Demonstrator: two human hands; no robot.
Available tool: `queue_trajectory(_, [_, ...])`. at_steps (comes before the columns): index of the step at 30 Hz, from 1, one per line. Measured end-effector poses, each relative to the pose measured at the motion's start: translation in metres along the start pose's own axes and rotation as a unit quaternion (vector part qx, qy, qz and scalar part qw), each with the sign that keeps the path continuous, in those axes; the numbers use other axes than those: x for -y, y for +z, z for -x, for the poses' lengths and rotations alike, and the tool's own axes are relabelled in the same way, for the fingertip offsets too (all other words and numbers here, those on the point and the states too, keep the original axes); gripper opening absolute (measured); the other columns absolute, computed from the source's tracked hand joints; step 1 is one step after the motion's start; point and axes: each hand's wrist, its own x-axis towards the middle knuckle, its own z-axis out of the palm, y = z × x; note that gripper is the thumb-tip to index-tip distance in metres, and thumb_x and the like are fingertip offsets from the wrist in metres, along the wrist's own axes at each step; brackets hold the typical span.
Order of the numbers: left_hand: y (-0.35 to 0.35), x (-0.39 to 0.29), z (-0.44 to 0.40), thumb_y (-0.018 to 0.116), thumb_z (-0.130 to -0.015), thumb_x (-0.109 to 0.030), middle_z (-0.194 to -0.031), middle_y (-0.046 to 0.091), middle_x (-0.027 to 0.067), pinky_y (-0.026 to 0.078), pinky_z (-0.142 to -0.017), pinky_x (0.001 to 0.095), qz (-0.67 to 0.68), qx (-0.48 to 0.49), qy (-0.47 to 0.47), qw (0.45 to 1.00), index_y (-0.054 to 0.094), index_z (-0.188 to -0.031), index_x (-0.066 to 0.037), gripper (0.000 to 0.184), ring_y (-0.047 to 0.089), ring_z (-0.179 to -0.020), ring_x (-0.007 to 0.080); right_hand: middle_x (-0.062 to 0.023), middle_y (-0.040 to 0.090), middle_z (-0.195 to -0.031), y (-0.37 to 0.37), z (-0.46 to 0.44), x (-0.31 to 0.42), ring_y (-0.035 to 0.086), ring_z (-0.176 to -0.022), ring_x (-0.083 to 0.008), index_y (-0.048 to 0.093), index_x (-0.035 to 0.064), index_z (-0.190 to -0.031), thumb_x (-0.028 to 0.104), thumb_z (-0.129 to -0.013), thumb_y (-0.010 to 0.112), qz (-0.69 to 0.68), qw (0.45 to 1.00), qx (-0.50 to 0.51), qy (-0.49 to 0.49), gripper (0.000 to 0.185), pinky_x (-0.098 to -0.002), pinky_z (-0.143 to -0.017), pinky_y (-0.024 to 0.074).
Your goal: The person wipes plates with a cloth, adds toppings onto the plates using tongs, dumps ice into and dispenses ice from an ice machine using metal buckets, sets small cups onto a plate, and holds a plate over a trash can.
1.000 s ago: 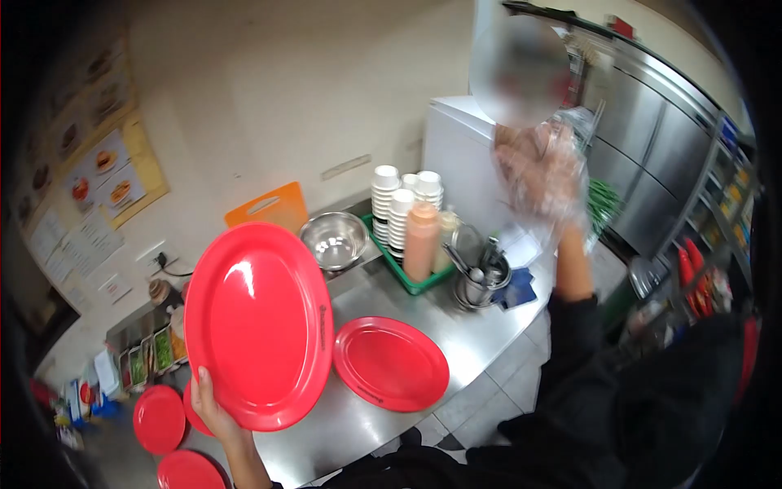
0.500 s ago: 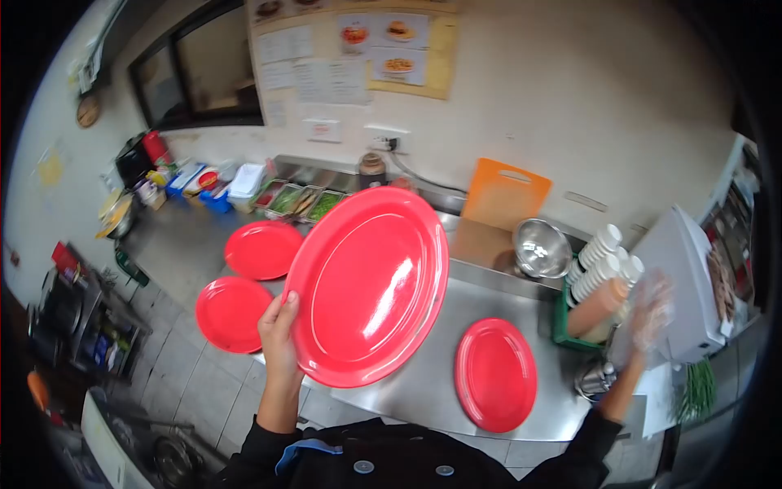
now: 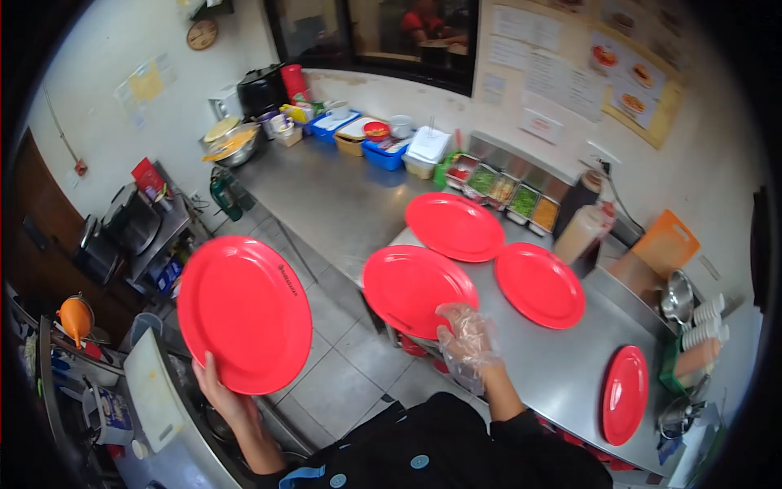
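My left hand (image 3: 221, 395) grips the lower edge of a red oval plate (image 3: 244, 316), held up over the floor at the left. In a clear plastic glove, my right hand (image 3: 468, 338) is at the near edge of another red plate (image 3: 419, 291) on the steel table; its fingers are partly curled, and whether they grip the rim is unclear. Beside that plate lie a red plate (image 3: 456, 227) behind it and one (image 3: 540, 285) to its right. A further red oval plate (image 3: 626, 395) lies at the table's right end.
Along the wall stand metal trays of chopped food (image 3: 503, 191), sauce bottles (image 3: 580, 234) and blue bins (image 3: 383, 155). A green basket (image 3: 672, 367) with cups is at the right. A white cutting board (image 3: 155, 389) lies at the lower left. A person (image 3: 425, 24) shows through the window.
The view has swung left. My left hand still holds its plate, now farther left. My gloved right hand has moved from beside the cup basket to the plates on the table.
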Motion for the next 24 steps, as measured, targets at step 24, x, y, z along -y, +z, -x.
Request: queue_trajectory(24, [0.056,0.276,-0.315,0.059,-0.084,-0.008,-0.107,0.058,0.0122,0.054,-0.074,0.0413,-0.058,0.187,-0.403,0.894,0.042,-0.114,-0.009,0.034,0.062,-0.092,0.0252,-0.0173,0.064,-0.105,-0.011,-0.331,-0.174,0.061,-0.101,-0.0297,0.067,0.0022,-0.097,0.038,-0.059,0.078,0.159,0.798,-0.106,0.571,0.054,-0.0377,-0.085,0.049])
